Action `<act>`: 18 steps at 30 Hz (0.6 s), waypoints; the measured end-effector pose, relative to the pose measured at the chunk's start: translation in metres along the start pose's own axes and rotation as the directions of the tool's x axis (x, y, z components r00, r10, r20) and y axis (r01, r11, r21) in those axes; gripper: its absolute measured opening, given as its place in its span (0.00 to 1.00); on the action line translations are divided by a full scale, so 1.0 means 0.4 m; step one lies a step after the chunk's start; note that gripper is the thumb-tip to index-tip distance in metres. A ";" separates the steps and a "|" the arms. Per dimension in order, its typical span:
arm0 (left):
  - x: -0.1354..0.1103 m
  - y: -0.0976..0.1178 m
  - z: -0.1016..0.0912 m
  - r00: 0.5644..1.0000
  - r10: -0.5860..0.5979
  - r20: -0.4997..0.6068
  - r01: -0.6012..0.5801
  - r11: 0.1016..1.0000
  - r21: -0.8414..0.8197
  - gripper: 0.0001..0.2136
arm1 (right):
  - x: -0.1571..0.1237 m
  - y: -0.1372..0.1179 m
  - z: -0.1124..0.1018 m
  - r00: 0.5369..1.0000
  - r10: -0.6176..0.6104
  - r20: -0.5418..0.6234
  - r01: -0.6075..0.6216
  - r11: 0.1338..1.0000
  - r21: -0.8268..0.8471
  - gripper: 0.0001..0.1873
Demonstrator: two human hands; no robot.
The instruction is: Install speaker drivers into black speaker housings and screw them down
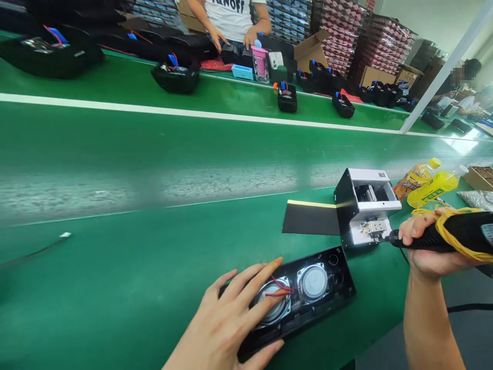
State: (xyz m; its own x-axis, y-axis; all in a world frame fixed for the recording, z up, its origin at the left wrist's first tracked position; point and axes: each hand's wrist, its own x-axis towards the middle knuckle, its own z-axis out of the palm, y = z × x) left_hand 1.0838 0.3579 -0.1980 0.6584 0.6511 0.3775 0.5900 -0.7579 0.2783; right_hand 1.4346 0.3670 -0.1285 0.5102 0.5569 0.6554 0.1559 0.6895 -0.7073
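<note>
A long green workbench (115, 288) runs beside a green conveyor belt (154, 149) in a packing hall, with stacked cartons (346, 36) along the far wall.

The right hand (427, 246) is wrapped fully round the black barrel of an electric screwdriver (454, 236), fingers closed tight on it, a yellow cord (447, 226) looped over the body. The tool lies nearly level, its tip pointing left into the front of a small grey and white screw feeder (365, 205), touching or just at its opening; I cannot tell which. The left hand (231, 318) lies flat and spread on a black speaker panel (304, 293), fingers extended rather than curled, pressing on the left of two round speaker drivers (273, 303); the thumb rests along the panel's near edge. Red wires (281, 289) cross that driver just beyond the fingertips. The panel lies on the bench at an angle, just near of the feeder and apart from it.

A black sheet with a yellow edge (310, 218) lies flat to the left of the feeder, touching it. Two yellow drink bottles (427, 185) lie beyond the feeder to the right. Across the belt, black cases (287, 97) sit in a row, and another person (231, 20) in a white shirt has both hands on one at the far bench. A white connector on a thin cable (63, 235) lies at the left.
</note>
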 end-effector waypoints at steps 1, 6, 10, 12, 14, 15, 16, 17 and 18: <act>0.000 -0.001 0.001 1.000 -0.004 -0.002 0.004 1.000 -0.007 0.15 | 0.001 0.001 0.000 1.000 -0.019 -0.003 0.019 1.000 0.011 0.30; 0.002 -0.002 0.000 1.000 -0.015 -0.008 0.015 1.000 -0.013 0.14 | 0.000 0.005 -0.005 0.999 0.042 -0.010 -0.042 0.999 -0.017 0.33; 0.005 0.001 -0.002 1.000 -0.014 -0.009 0.014 1.000 -0.014 0.12 | 0.014 -0.003 -0.001 1.000 -0.012 -0.020 0.012 1.000 -0.012 0.34; 0.004 0.000 -0.001 1.000 -0.015 -0.003 0.015 1.000 -0.015 0.13 | 0.029 -0.005 0.009 0.999 -0.048 -0.024 0.048 0.999 -0.005 0.37; 0.000 -0.003 0.001 1.000 -0.020 0.007 0.020 1.000 -0.016 0.13 | 0.042 -0.002 0.022 0.999 -0.039 -0.029 0.039 0.999 -0.018 0.38; -0.001 -0.005 0.003 1.000 -0.023 0.013 0.023 1.000 -0.018 0.14 | 0.046 0.001 0.029 0.999 -0.022 -0.025 0.021 0.999 -0.031 0.38; -0.002 -0.006 0.004 1.000 -0.024 0.016 0.025 0.999 -0.021 0.14 | 0.048 0.005 0.034 1.000 -0.005 -0.017 0.004 0.999 -0.045 0.37; -0.003 -0.007 0.004 1.000 -0.025 0.016 0.026 0.999 -0.022 0.13 | 0.048 0.009 0.037 1.000 0.010 -0.009 -0.011 0.998 -0.058 0.37; -0.003 -0.008 0.005 1.000 -0.025 0.015 0.025 0.999 -0.024 0.13 | 0.046 0.013 0.038 1.000 0.021 -0.002 -0.021 0.997 -0.067 0.38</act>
State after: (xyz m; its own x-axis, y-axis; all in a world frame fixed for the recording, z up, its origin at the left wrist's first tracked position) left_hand 1.0820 0.3595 -0.2010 0.6506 0.6701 0.3573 0.5949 -0.7421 0.3087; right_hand 1.4317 0.3877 -0.1161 0.5151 0.5704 0.6398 0.2018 0.6447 -0.7373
